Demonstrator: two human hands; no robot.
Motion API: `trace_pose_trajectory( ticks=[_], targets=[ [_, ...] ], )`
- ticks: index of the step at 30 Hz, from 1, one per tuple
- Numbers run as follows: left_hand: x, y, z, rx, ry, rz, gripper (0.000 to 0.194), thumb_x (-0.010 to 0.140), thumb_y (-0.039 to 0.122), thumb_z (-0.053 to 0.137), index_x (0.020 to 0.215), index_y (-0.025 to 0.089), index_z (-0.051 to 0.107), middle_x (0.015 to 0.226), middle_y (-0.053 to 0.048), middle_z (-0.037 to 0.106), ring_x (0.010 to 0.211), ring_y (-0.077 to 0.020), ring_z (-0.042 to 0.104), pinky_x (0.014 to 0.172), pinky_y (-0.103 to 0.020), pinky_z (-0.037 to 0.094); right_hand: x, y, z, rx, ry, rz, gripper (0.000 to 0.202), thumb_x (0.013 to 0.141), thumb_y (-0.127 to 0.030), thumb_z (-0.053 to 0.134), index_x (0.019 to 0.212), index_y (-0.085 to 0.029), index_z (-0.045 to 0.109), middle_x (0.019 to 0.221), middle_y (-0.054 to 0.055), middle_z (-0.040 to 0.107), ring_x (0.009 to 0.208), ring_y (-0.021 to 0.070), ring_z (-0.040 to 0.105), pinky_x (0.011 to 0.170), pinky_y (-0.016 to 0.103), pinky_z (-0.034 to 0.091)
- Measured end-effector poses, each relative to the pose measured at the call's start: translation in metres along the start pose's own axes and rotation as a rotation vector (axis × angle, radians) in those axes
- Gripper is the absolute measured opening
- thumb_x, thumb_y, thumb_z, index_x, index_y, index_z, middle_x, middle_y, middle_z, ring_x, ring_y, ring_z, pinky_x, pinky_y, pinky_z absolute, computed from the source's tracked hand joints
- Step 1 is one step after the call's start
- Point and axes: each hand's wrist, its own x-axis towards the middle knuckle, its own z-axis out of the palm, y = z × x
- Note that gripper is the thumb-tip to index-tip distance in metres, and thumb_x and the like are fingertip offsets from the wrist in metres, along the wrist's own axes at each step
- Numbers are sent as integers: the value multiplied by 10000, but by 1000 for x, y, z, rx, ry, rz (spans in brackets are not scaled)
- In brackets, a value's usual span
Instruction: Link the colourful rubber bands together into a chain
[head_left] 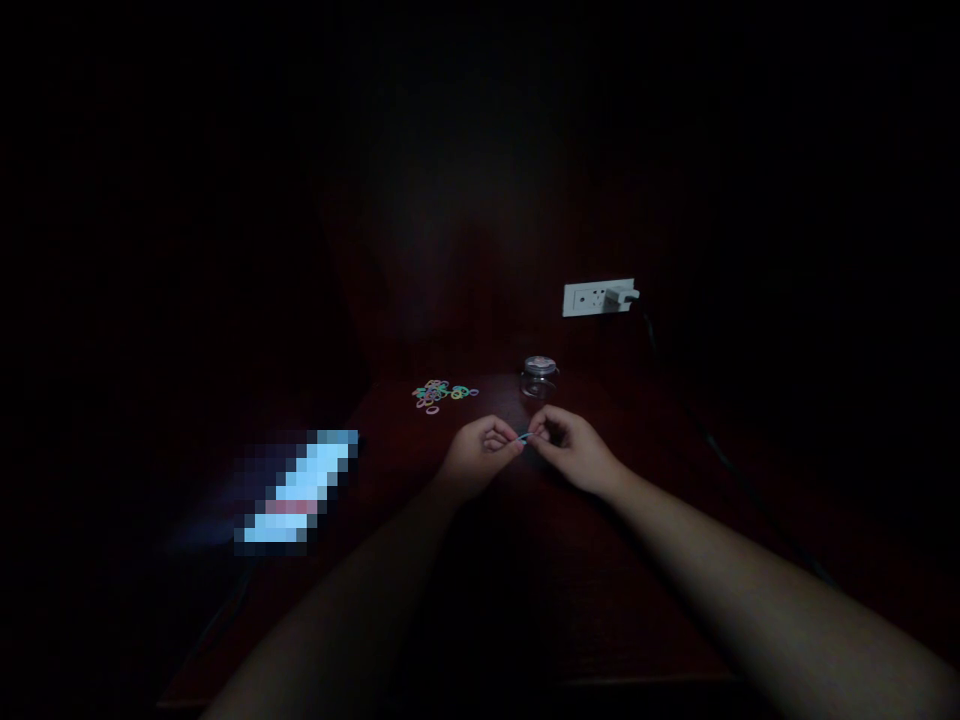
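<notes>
Between my two hands a thin light-blue hair tie (pixel 524 437) is pinched, just above the dark red table. My left hand (pixel 484 448) is closed, thumb and forefinger on the band's left end. At its right end, my right hand (pixel 571 446) grips with thumb and forefinger. Beyond my left hand lies a loose pile of small hair ties (pixel 433 394) in pink, yellow, green and purple. Behind my right hand stands a small clear jar (pixel 539 378) with its lid on.
A lit, pixelated screen (pixel 300 490) is at the left of the table (pixel 480 580). On the back wall is a white socket panel (pixel 585 299) with a charger (pixel 621 297) plugged in. A dark cable (pixel 720 452) runs down the right side. The surroundings are very dark.
</notes>
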Motion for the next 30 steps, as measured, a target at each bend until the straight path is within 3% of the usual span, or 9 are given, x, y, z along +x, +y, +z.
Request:
trace_pose_trajectory(
  ticks=[9,16,30],
  targets=[
    [3,-4,-2,-9,34,-16,225,647,294,677,730,120,561,658,-20,611,575,-89,544,542,-201,417,-1,-3,0,34,-31,16,85,712,-199,549,773,-157,508,628,-25,464,559,87,418,528,214,367],
    [3,1,-2,-30,66,-44,188,666,271,650,722,113,564,659,-41,630,580,-104,567,548,-213,432,-2,-5,0,52,-73,-34,276,677,-137,563,945,-172,506,733,-3,525,618,96,470,583,226,417],
    [1,6,0,-104,62,-109,141,697,250,603,711,112,574,652,-41,646,563,-94,558,534,-205,409,-3,-6,1,13,-61,-56,182,726,-130,508,892,-161,576,714,11,579,622,108,492,587,232,405]
  ],
)
